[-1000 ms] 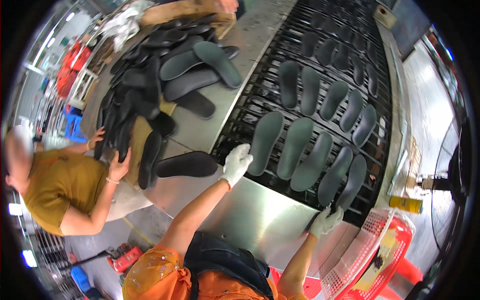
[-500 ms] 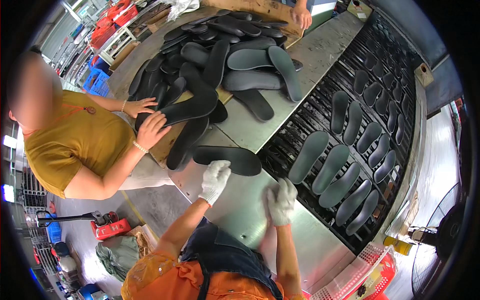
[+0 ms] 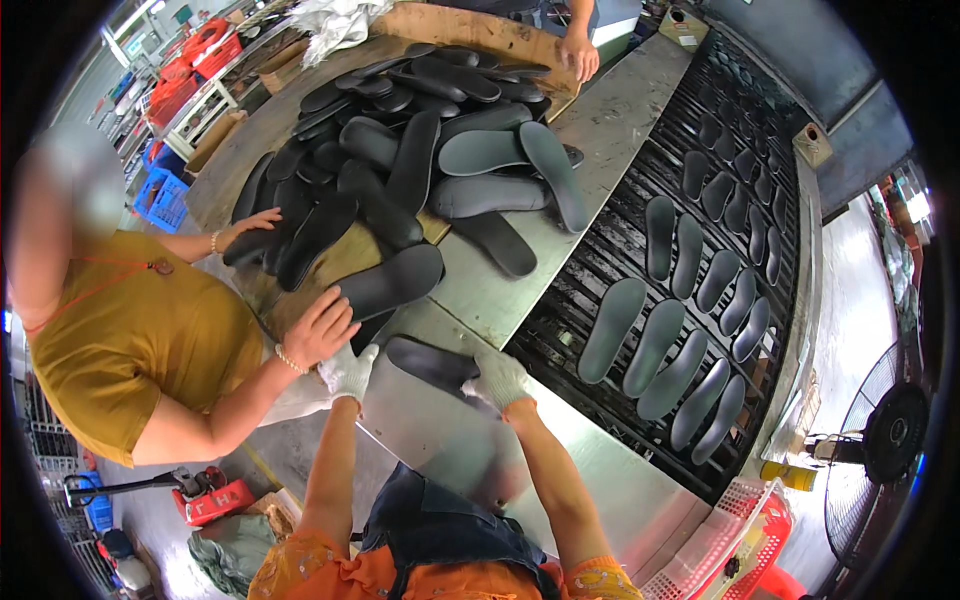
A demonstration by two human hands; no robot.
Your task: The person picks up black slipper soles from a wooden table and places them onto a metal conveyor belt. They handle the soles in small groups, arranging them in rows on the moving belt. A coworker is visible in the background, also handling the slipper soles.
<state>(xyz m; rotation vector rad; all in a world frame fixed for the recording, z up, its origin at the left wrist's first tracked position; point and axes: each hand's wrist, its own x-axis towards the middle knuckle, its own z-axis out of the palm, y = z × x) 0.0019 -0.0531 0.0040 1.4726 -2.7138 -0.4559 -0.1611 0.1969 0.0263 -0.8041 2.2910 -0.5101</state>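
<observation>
My right hand [image 3: 500, 380], in a white knit glove, is closed on the right end of a black insole [image 3: 430, 362] lying over the metal tabletop. At the table's left edge, my gloved left hand [image 3: 347, 373] grips the lower end of a dark insole [image 3: 371, 329], its thumb on the near side and its fingers partly hidden. Just above it, a co-worker's hand [image 3: 320, 327] holds another black insole [image 3: 392, 281]. A large heap of black insoles [image 3: 400, 160] covers the far part of the table.
On the right, a dark slatted conveyor [image 3: 570, 310] carries rows of insoles [image 3: 655, 345]. A pink-and-red plastic basket [image 3: 735, 545] stands at the lower right, near a black fan [image 3: 890, 430]. The co-worker stands close on the left. Another person's hand [image 3: 579, 52] rests at the far edge.
My left hand has left the insole on the tabletop and moved left to another. My right hand has come left from the bare metal onto that first insole. The co-worker's insole has shifted.
</observation>
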